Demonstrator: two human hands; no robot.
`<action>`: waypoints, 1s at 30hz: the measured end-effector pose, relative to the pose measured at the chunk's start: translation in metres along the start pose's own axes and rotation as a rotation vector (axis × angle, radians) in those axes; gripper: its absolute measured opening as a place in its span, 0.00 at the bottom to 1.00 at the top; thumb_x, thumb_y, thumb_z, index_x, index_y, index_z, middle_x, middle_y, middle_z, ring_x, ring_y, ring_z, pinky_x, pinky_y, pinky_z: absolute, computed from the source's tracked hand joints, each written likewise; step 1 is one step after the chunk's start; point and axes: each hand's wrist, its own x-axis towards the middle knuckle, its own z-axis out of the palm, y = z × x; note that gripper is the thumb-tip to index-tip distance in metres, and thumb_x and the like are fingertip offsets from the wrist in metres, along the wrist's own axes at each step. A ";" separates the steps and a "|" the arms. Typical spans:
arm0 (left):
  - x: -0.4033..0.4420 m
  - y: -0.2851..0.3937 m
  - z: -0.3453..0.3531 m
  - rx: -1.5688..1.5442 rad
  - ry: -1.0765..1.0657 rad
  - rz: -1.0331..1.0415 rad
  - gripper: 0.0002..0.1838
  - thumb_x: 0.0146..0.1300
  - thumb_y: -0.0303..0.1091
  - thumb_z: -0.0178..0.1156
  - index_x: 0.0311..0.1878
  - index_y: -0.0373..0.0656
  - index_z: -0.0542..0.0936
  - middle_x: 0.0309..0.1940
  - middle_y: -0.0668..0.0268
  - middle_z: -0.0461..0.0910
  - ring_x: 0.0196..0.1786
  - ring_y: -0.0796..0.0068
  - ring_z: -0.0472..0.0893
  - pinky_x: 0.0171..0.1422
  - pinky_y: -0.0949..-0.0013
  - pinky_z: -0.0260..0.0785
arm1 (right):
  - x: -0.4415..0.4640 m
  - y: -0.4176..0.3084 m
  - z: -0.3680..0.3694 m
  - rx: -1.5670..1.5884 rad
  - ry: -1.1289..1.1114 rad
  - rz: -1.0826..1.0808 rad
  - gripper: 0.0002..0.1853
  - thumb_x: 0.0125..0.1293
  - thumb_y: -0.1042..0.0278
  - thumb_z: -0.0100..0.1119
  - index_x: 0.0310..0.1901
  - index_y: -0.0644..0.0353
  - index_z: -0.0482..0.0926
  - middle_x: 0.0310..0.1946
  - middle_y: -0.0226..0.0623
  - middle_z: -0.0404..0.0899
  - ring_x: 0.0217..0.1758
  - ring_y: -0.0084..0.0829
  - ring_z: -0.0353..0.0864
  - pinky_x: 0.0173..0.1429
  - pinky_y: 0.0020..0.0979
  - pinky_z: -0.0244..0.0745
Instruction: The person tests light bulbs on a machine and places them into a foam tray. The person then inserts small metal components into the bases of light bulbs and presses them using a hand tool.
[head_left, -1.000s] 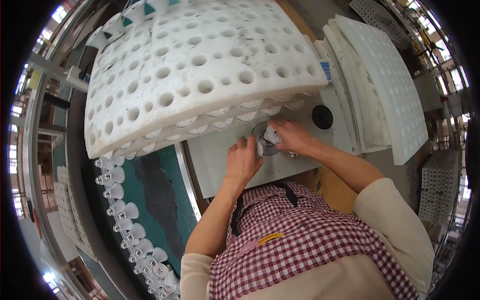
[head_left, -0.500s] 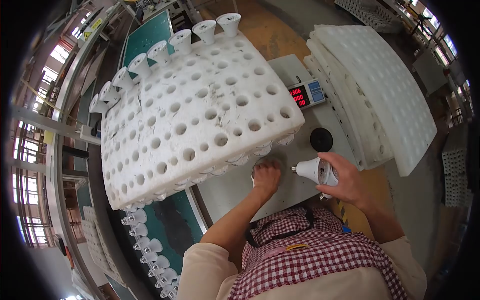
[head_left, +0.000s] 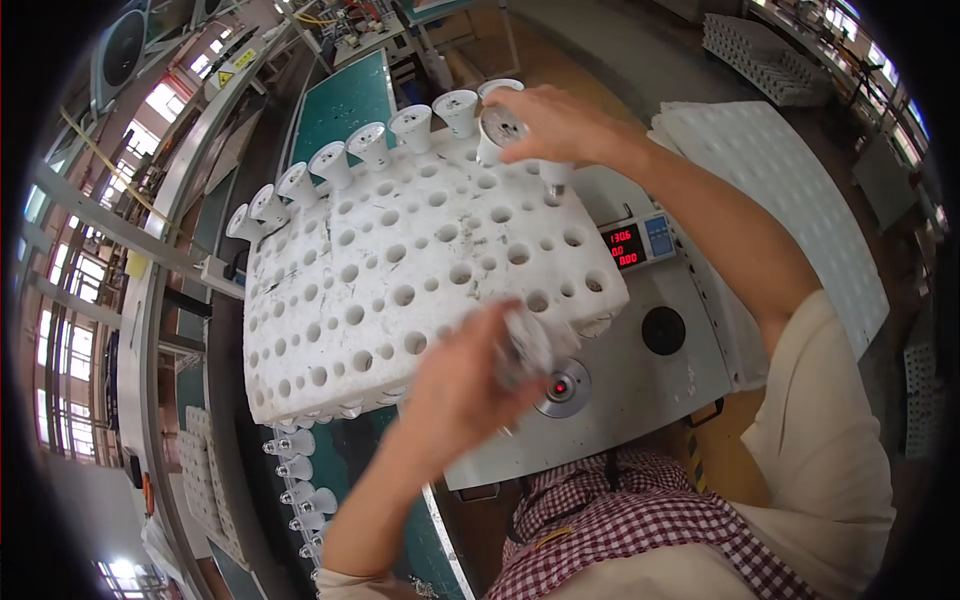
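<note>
My right hand (head_left: 565, 125) is at the far right corner of the white foam tray (head_left: 375, 300), closed on a white cone-shaped bulb body (head_left: 500, 140) with its open top toward me. A second bulb body (head_left: 556, 180), screw base down, shows under the same hand. My left hand (head_left: 455, 385), smeared by motion, is closed round another bulb body (head_left: 530, 350) over the tray's near right edge. Just beside it, a round metal fixture (head_left: 563, 388) with a red light in its middle is set in the grey bench. More bulb bodies (head_left: 367, 145) stand along the tray's far row.
A meter (head_left: 640, 243) with red digits and a black disc (head_left: 663, 330) are on the grey bench (head_left: 640, 385). Foam trays (head_left: 770, 200) are stacked at the right. Below the raised tray, several bulb bodies (head_left: 295, 467) line the left side near a green surface (head_left: 350, 85).
My right hand has moved from above the bench to the tray's far corner with its bulb bodies. My left hand has lifted from the bench, uncovering the round fixture. The view has shifted.
</note>
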 end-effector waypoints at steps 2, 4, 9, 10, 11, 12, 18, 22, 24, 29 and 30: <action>0.027 -0.012 -0.034 0.096 0.197 -0.035 0.34 0.42 0.38 0.71 0.55 0.43 0.70 0.35 0.53 0.80 0.32 0.59 0.81 0.36 0.63 0.73 | 0.038 0.013 0.019 -0.196 -0.039 -0.042 0.33 0.48 0.56 0.65 0.57 0.53 0.67 0.43 0.47 0.78 0.48 0.45 0.76 0.51 0.43 0.70; 0.068 -0.039 -0.062 0.332 0.335 0.011 0.32 0.42 0.37 0.70 0.54 0.44 0.72 0.38 0.53 0.80 0.37 0.57 0.81 0.41 0.62 0.72 | 0.056 0.010 0.027 -0.269 -0.131 -0.089 0.31 0.49 0.56 0.64 0.57 0.51 0.68 0.42 0.47 0.78 0.47 0.45 0.76 0.50 0.43 0.71; 0.155 -0.107 -0.085 0.628 0.281 0.067 0.29 0.43 0.41 0.68 0.52 0.47 0.75 0.40 0.61 0.80 0.42 0.59 0.78 0.46 0.60 0.69 | 0.075 0.033 0.041 -0.244 -0.171 -0.106 0.23 0.58 0.49 0.54 0.54 0.47 0.73 0.38 0.44 0.78 0.45 0.42 0.77 0.47 0.46 0.70; 0.167 -0.112 -0.086 0.703 0.189 0.063 0.29 0.44 0.43 0.68 0.52 0.49 0.76 0.41 0.62 0.80 0.43 0.59 0.77 0.48 0.61 0.68 | 0.075 0.041 0.042 -0.310 -0.042 -0.148 0.25 0.61 0.45 0.49 0.56 0.47 0.71 0.41 0.42 0.78 0.48 0.40 0.76 0.52 0.45 0.66; 0.175 -0.120 -0.083 0.705 0.192 0.054 0.29 0.44 0.43 0.68 0.52 0.49 0.76 0.41 0.62 0.80 0.43 0.59 0.77 0.48 0.61 0.68 | 0.077 0.048 0.045 -0.308 -0.043 -0.157 0.25 0.61 0.45 0.49 0.56 0.47 0.71 0.41 0.42 0.78 0.48 0.40 0.76 0.52 0.45 0.66; 0.183 -0.130 -0.080 0.742 0.203 0.096 0.28 0.46 0.45 0.66 0.52 0.51 0.76 0.41 0.64 0.80 0.45 0.59 0.75 0.50 0.60 0.66 | 0.079 0.055 0.049 -0.296 0.014 -0.155 0.26 0.62 0.44 0.48 0.57 0.49 0.69 0.43 0.41 0.77 0.50 0.40 0.74 0.54 0.43 0.64; 0.211 -0.167 -0.082 0.706 0.323 0.223 0.28 0.59 0.57 0.53 0.57 0.50 0.74 0.46 0.64 0.79 0.48 0.57 0.70 0.55 0.56 0.60 | 0.080 0.083 0.090 -0.073 0.362 -0.255 0.30 0.63 0.42 0.47 0.58 0.56 0.66 0.48 0.42 0.74 0.54 0.42 0.71 0.62 0.41 0.56; 0.220 -0.177 -0.080 0.680 0.364 0.095 0.31 0.62 0.60 0.44 0.62 0.50 0.67 0.55 0.61 0.73 0.56 0.55 0.67 0.58 0.53 0.57 | 0.070 0.067 0.064 0.127 0.531 -0.172 0.30 0.62 0.40 0.47 0.54 0.59 0.69 0.46 0.42 0.75 0.52 0.41 0.71 0.61 0.40 0.58; 0.222 -0.172 -0.082 0.727 0.270 0.013 0.34 0.62 0.60 0.42 0.66 0.50 0.61 0.62 0.61 0.65 0.62 0.53 0.63 0.61 0.51 0.54 | 0.059 0.045 0.050 0.206 0.517 -0.199 0.29 0.62 0.41 0.49 0.52 0.59 0.70 0.43 0.41 0.75 0.51 0.40 0.71 0.59 0.39 0.59; 0.224 -0.164 -0.091 0.688 0.132 -0.141 0.33 0.63 0.60 0.40 0.67 0.53 0.58 0.65 0.61 0.61 0.64 0.52 0.61 0.63 0.50 0.54 | 0.025 -0.017 0.028 0.352 0.509 -0.365 0.25 0.60 0.44 0.54 0.46 0.60 0.72 0.37 0.38 0.75 0.46 0.38 0.71 0.55 0.37 0.64; 0.223 -0.170 -0.091 0.709 0.142 -0.123 0.34 0.63 0.61 0.40 0.67 0.53 0.58 0.65 0.60 0.60 0.64 0.51 0.60 0.63 0.49 0.53 | 0.017 -0.026 0.026 0.350 0.500 -0.453 0.24 0.59 0.46 0.56 0.45 0.60 0.72 0.37 0.38 0.75 0.45 0.38 0.71 0.55 0.37 0.63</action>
